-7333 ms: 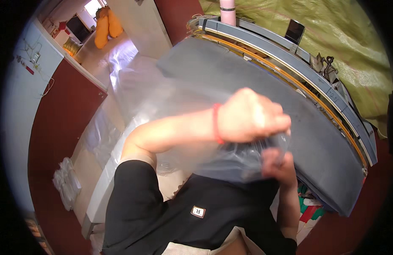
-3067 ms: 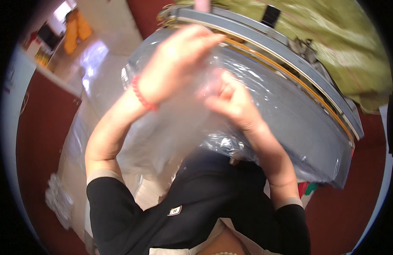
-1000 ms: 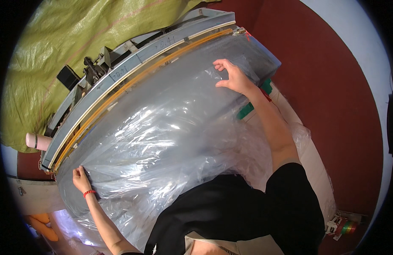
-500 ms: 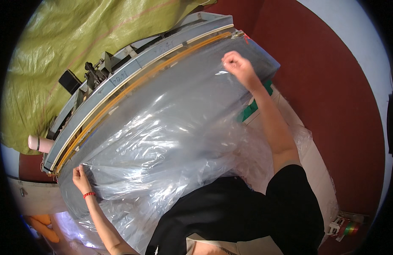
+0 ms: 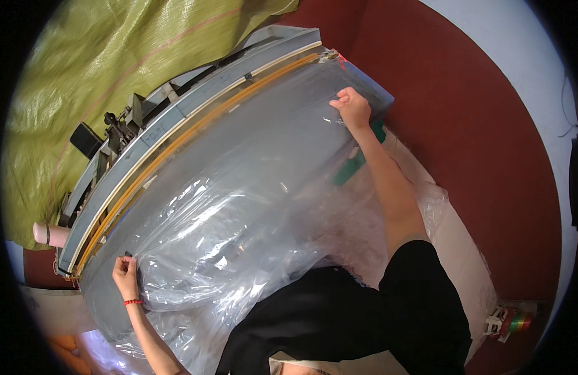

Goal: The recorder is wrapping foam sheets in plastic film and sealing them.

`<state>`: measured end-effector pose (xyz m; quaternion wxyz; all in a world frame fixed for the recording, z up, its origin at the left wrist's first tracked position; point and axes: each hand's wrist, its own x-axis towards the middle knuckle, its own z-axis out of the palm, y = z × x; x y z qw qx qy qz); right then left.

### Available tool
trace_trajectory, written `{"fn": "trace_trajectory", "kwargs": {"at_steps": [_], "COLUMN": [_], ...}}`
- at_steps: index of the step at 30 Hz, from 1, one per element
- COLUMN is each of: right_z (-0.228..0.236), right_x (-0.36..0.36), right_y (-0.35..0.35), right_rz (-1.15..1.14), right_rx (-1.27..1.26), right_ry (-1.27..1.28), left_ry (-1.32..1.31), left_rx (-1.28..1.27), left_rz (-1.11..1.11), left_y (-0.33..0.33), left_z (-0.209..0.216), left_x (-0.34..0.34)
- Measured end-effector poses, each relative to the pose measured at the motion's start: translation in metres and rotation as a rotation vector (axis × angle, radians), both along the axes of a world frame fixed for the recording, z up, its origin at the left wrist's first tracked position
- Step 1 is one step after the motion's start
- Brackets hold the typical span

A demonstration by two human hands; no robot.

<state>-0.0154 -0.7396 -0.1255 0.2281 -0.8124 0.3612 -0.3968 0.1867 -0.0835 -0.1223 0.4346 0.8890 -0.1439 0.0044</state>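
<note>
A wide sheet of clear plastic film [image 5: 214,219] lies over the grey tabletop of a long machine and bunches toward my body. My left hand [image 5: 125,275], with a red bead bracelet at the wrist, pinches the film's edge at the near left of the tabletop. At the far right, my right hand [image 5: 352,107] has its fingers pinched together on the film's other side. Between the two hands the film is stretched, with shiny creases running across it.
Beyond the tabletop runs a long grey metal bar [image 5: 176,119] with an orange strip [image 5: 195,128] along it. A yellow-green woven sheet [image 5: 133,56] hangs behind. A pink bottle [image 5: 50,234] is at the left end; spools of coloured thread or tape [image 5: 518,322] sit at lower right.
My left hand has shifted slightly right and nearer to me, still pinching the film. My right hand has come slightly nearer, and the film between them lies somewhat flatter at the far side.
</note>
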Motion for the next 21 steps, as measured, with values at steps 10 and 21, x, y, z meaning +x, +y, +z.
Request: {"fn": "trace_trajectory", "kwargs": {"at_steps": [10,21], "right_z": [-0.002,-0.008], "right_x": [0.004,0.024], "right_y": [-0.01,-0.014], "right_rz": [-0.086,0.006], "right_rx": [-0.283,-0.078], "right_ry": [0.073,0.233], "left_ry": [-0.033,-0.151], "left_rx": [-0.026,0.045], "left_rz": [-0.016,-0.015], "left_y": [-0.005,-0.002], "left_z": [-0.007,0.003], "left_x": [0.002,-0.004]}}
